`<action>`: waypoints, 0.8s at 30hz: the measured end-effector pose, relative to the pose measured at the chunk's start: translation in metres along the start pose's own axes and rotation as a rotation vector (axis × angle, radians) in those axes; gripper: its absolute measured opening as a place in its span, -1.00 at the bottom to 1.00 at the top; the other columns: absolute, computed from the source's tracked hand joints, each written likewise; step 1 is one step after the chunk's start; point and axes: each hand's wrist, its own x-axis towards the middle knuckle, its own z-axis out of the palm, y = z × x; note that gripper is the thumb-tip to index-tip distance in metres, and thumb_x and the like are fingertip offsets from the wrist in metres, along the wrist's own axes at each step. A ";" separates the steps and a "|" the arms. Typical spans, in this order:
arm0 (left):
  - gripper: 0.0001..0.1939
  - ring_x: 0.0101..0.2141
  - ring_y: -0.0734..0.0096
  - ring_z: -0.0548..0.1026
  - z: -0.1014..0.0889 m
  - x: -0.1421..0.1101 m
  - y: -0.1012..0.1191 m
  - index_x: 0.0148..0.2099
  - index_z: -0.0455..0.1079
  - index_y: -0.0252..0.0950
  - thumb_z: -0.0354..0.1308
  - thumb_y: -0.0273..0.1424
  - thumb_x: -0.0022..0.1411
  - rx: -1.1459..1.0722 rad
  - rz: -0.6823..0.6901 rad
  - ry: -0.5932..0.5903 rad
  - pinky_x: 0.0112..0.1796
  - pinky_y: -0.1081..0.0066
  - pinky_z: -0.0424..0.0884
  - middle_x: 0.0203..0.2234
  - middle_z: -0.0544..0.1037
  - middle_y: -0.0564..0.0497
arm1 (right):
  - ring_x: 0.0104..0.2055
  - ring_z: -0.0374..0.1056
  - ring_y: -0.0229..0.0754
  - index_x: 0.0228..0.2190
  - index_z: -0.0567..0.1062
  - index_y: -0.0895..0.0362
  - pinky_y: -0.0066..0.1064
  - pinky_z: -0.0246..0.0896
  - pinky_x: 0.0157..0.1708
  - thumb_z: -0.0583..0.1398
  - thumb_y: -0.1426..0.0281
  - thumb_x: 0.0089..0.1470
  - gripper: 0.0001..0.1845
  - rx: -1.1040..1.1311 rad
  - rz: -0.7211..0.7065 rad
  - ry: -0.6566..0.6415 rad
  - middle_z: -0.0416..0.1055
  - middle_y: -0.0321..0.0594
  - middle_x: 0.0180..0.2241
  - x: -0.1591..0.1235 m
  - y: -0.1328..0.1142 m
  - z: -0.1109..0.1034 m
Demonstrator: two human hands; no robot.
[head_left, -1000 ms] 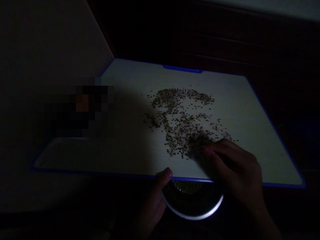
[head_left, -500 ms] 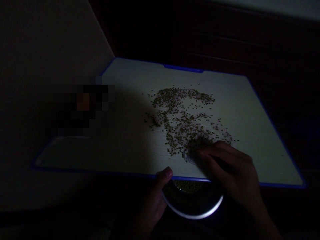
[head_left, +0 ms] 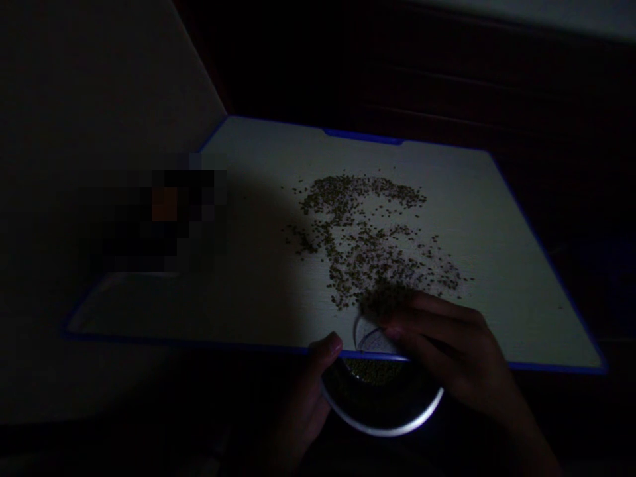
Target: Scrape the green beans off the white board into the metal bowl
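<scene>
A pale, blue-edged board (head_left: 517, 278) lies in front of me with small dark green beans, like mung beans (head_left: 342, 192), scattered over its middle. My left hand (head_left: 311, 397) holds the near edge, its thumb on top and its fingers below beside the bowl. Below that edge is a metal-rimmed bowl (head_left: 397, 430), partly covered by the board, with similar beans inside. My right hand (head_left: 452, 338) is closed low over the beans near the edge, thumb and fingers together. By its fingertips shows a thin, clear curved shape (head_left: 375, 339); whether it is held I cannot tell.
Left of the board, a pixelated patch (head_left: 154, 218) hides whatever is there. A plain, dim surface (head_left: 99, 79) rises at the left. Dark panelling (head_left: 472, 86) stands behind the board, and the light is very low.
My right hand has moved toward me and slightly left, bringing some beans closer to the near edge. The clear curved shape shows more fully. My left hand, the board and the bowl stay put.
</scene>
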 end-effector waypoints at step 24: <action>-0.70 0.24 -0.15 0.62 -0.001 0.000 -0.001 -0.06 0.75 -0.20 0.58 -0.26 0.16 -0.044 0.015 -0.038 0.31 0.00 0.46 -0.01 0.82 -0.11 | -0.24 0.61 -0.30 -0.09 0.70 0.09 -0.51 0.53 -0.24 0.30 0.50 0.38 -0.83 -0.207 0.041 0.227 0.67 -0.26 -0.24 0.000 0.000 0.008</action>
